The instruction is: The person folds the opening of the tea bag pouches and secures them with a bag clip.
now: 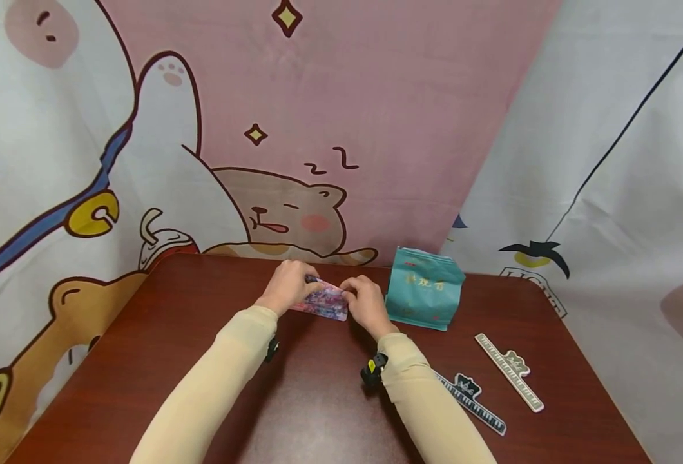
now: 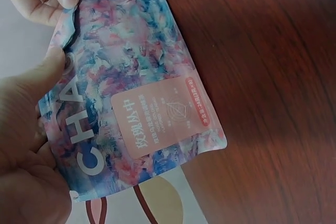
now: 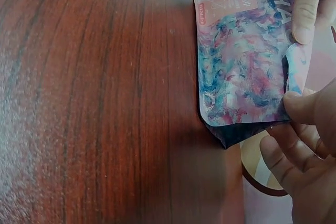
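Note:
A floral pink-and-blue pouch (image 1: 330,303) with white CHA lettering is held up by both hands over the far half of the table. My left hand (image 1: 283,287) pinches its top edge, thumb on the printed front and fingers behind. At the other end of that edge, my right hand (image 1: 366,301) pinches the pouch between thumb and fingers. Part of the top edge is folded over between the two thumbs, as the right wrist view shows. A pink label (image 2: 157,116) sits on the pouch's front. The pouch's back is hidden.
A teal bag (image 1: 424,290) stands upright just right of my right hand. Two piano-keyboard clips, one dark (image 1: 475,406) and one pale (image 1: 509,374), lie at the right, the dark one partly behind my right sleeve. A printed cloth (image 1: 405,116) hangs behind the brown table (image 1: 202,335).

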A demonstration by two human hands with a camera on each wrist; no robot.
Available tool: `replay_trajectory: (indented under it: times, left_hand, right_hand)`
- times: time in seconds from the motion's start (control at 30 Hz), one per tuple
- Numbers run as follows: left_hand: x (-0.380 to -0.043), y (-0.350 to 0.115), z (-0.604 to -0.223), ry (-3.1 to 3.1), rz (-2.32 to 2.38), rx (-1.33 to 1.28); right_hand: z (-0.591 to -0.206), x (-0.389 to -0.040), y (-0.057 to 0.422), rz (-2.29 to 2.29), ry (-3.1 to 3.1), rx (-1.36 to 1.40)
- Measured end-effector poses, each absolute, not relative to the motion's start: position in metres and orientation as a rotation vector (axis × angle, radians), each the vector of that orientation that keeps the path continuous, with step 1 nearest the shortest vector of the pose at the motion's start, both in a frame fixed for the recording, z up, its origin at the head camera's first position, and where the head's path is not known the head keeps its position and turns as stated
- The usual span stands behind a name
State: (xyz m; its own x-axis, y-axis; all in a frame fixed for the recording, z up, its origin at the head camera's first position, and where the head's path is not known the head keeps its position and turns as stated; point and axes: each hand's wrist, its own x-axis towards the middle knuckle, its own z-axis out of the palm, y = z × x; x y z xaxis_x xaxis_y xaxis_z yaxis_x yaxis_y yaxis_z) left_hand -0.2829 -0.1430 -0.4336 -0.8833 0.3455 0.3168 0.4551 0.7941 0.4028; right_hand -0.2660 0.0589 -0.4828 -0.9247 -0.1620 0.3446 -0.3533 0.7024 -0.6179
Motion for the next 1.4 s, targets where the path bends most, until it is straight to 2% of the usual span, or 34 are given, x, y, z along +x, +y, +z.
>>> replay_trajectory:
  times: [0.53,0.77,1.07,1.4]
  left_hand:
    - [-0.281,-0.139,-0.432,-2.814,-0.723,-0.568]
    - [-0.277,-0.13,-0.427,-2.804,-0.578,-0.552]
    - [-0.277,-0.131,-0.429,-2.869,-0.82,-0.455]
    - [-0.281,-0.134,-0.432,-2.873,-0.787,-0.479]
  right_hand:
    - [-0.481,-0.263,0.062,1.012,-2.688,0.399]
    - [-0.482,-0.263,0.063,1.01,-2.657,0.41]
    - [-0.482,-0.265,0.063,1.003,-2.675,0.39]
    - [-0.479,-0.259,0.066,0.987,-2.693,0.403]
